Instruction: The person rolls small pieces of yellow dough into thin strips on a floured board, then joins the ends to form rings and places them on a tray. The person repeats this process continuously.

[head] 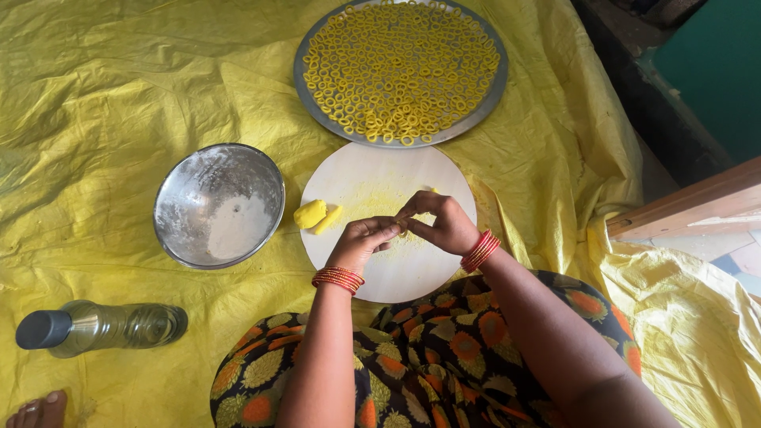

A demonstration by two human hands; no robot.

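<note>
A crinkled yellow plastic sheet (pixel 111 95) covers the floor across the frame. At centre, over a round white board (pixel 372 178), the left hand (pixel 361 242) and right hand (pixel 444 226) both pinch a small bit of yellow dough (pixel 406 230) between their fingertips. A wooden ledge (pixel 690 208) shows at right.

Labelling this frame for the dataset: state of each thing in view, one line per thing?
left hand: fingertips pinched on a bit of yellow dough
right hand: pinched on the same bit
dough lumps: two, lying loose on the board
round board: flat, dusted yellow
steel tray: full of yellow dough rings
steel bowl: upright, some white flour inside
bottle: on its side, capped
</note>
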